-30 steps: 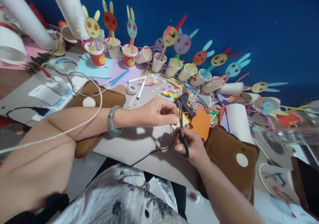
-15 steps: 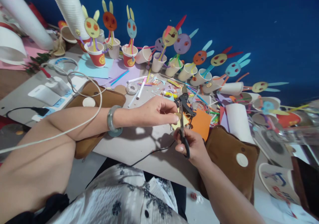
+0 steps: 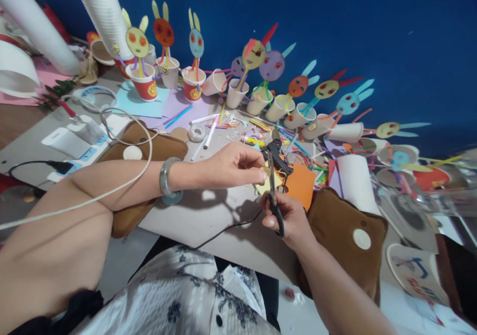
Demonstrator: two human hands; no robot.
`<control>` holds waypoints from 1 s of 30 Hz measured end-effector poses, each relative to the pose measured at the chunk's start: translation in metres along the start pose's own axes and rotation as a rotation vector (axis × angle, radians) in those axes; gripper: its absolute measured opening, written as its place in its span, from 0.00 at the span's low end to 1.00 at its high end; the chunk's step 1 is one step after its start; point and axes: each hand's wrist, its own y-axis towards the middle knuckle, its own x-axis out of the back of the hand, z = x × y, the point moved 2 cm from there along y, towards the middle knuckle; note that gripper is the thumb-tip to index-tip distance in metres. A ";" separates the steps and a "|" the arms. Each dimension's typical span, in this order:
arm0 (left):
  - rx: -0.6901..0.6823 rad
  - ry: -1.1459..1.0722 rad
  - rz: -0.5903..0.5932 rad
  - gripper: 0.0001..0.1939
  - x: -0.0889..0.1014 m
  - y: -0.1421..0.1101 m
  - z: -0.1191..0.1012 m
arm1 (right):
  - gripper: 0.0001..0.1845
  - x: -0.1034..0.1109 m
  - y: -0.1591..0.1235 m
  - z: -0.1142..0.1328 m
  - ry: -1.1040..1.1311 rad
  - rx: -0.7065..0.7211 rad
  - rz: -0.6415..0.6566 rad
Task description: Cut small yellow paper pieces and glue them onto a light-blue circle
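My left hand (image 3: pixel 242 166) is closed in a pinch on a small piece of yellow paper (image 3: pixel 267 173), mostly hidden by the fingertips. Black-handled scissors (image 3: pixel 276 208) are in my right hand (image 3: pixel 288 215), their blades pointing up and away beside the paper. Whether the blades touch it I cannot make out. Just behind the hands lies a black glue gun (image 3: pixel 276 151), and a black cord runs across the table toward me. Orange paper (image 3: pixel 300 183) lies to the right of the scissors.
Paper cups with rabbit-faced figures, one a red cup (image 3: pixel 146 87), line the table's back by the blue wall. Markers (image 3: pixel 211 132), a tape roll (image 3: pixel 197 132) and scraps lie in front. Brown pouches (image 3: pixel 346 240) flank my hands. A white cable (image 3: pixel 149 163) crosses above my left forearm.
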 end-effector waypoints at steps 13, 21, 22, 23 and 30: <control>0.009 -0.020 -0.041 0.09 0.001 0.000 -0.001 | 0.35 0.000 0.000 0.002 -0.007 -0.008 -0.001; -0.003 -0.038 -0.035 0.09 -0.001 0.000 0.002 | 0.34 -0.001 -0.001 0.001 0.014 -0.006 -0.001; -0.005 -0.039 -0.034 0.09 -0.001 0.000 0.002 | 0.34 -0.001 -0.001 0.001 0.008 -0.012 -0.002; -0.007 -0.038 -0.034 0.09 -0.002 0.000 0.002 | 0.34 -0.001 -0.001 0.002 0.000 -0.018 -0.001; 0.007 -0.041 -0.013 0.08 -0.002 0.000 0.003 | 0.33 -0.001 0.000 0.003 -0.010 -0.034 0.016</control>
